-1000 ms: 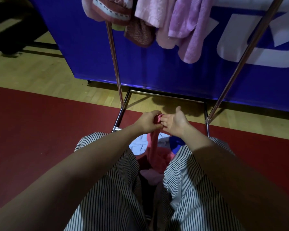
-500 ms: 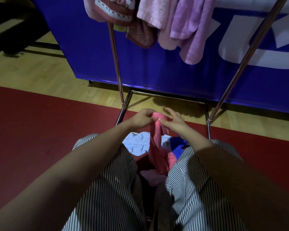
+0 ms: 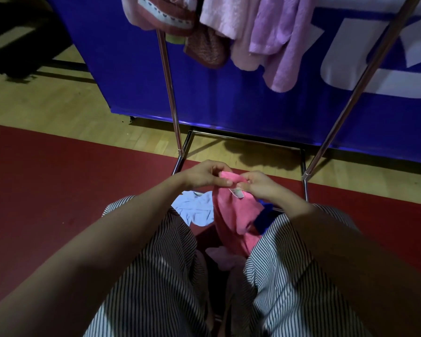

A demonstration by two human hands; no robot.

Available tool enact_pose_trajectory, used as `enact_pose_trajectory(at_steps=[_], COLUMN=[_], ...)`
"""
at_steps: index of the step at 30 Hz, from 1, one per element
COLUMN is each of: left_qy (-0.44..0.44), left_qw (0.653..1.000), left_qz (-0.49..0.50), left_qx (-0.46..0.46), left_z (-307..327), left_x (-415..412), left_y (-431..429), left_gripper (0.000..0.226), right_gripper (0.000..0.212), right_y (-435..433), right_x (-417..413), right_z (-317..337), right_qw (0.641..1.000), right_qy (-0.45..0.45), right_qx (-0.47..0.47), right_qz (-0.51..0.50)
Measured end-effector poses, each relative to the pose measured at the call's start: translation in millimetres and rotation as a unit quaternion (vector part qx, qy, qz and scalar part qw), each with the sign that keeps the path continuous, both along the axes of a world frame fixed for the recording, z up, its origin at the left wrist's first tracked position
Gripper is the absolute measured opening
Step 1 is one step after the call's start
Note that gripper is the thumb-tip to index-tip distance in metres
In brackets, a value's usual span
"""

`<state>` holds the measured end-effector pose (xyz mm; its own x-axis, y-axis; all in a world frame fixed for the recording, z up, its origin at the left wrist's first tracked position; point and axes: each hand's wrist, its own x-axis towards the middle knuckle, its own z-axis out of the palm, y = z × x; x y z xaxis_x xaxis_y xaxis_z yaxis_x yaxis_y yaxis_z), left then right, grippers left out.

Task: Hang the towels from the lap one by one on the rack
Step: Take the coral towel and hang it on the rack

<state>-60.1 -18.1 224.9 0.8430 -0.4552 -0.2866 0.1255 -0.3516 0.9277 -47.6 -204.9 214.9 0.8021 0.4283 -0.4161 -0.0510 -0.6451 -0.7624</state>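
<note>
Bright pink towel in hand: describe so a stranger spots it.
Find the striped trousers, bottom centre. Above them, left hand and right hand pinch the bright pink towel at its top. Unlike the pale blue cloth and dark blue cloth flanking it, it bears a white label.

We sit with towels on our lap, the rack (image 3: 167,76) at twelve o'clock.
Our left hand (image 3: 204,176) and right hand (image 3: 260,186) pinch the top edge of the held towel (image 3: 231,215), which hangs between our thighs. A second towel (image 3: 195,210) lies at its nine o'clock and a third towel (image 3: 265,218) at its three. Hung towels (image 3: 272,32) drape the rack's top, with a board (image 3: 229,98) behind.
</note>
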Motion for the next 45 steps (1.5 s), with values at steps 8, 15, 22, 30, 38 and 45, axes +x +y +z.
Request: enact_pose_trajectory(at_steps=[8, 15, 22, 30, 38, 45], left_qy=[-0.098, -0.114, -0.138, -0.187, -0.283, -0.453], left_qw=[0.979, 0.937, 0.918, 0.900, 0.869, 0.798], left_qz=[0.160, 0.258, 0.344, 0.381, 0.404, 0.392], left_qx=[0.083, 0.206, 0.137, 0.098, 0.038, 0.062], left_z=[-4.6, -11.3, -4.1, 27.2, 124.4, 206.7], left_x=[7.1, 15.7, 11.5, 3.3, 6.2, -1.8], left_y=[5.1, 17.2, 13.8, 3.3, 0.7, 1.2], left_gripper=[0.013, 0.021, 0.019, 0.017, 0.018, 0.018], right_gripper=[0.032, 0.012, 0.023, 0.021, 0.016, 0.018], right_y=[-6.7, -13.2, -16.4, -20.9, -14.1, -18.5], right_x=[-2.1, 9.5, 10.2, 12.0, 18.5, 12.6], right_z=[-8.6, -18.1, -6.7, 37.5, 128.0, 197.2], right_qw=[0.997, 0.994, 0.957, 0.915, 0.866, 0.836], right_qy=[0.019, -0.060, -0.150, -0.223, -0.342, -0.439], right_qx=[-0.061, -0.039, 0.078, 0.127, 0.171, 0.159], right_qz=[0.052, -0.088, -0.236, -0.311, -0.323, -0.289])
